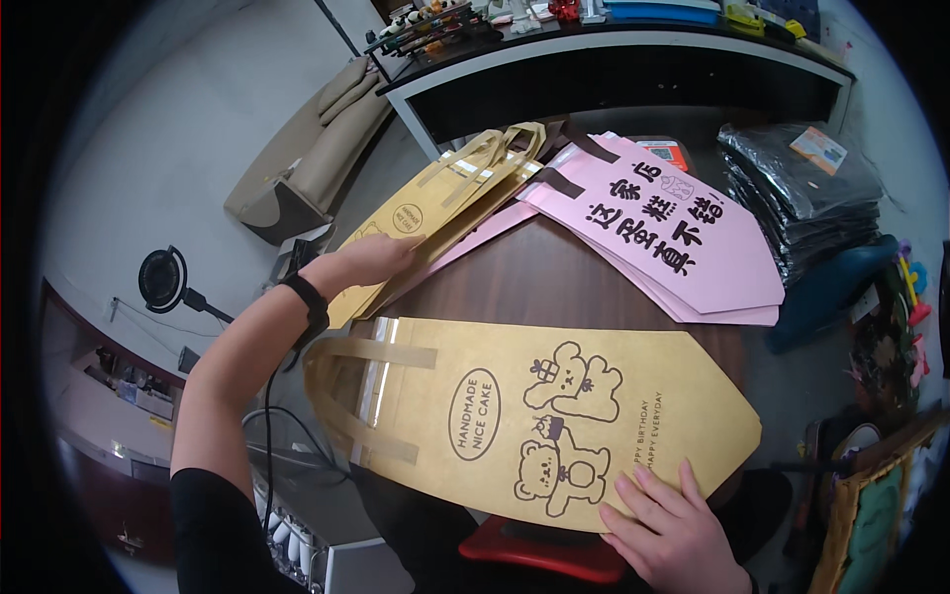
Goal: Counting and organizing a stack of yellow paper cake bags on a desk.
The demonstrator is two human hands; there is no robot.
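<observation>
Right hand (673, 517), palm down with fingers loosely spread, is laid on the near edge of the large tan bag (505, 401), toward its pointed end; no fold is seen pinched there. The bag is laid flat on the brown table (534, 282), its long axis run from left to right, handle end at the left. Most of its length is thus placed to the left of and beyond the right hand, the nearer of the two. The left hand (371, 259) is placed on the stack of tan bags (450, 203), whose long axis is slanted away to the upper right. Whether an edge is pinched by it cannot be told, its thumb being hidden. From the left hand, the large bag is found closer to the person, its handle end just below.
</observation>
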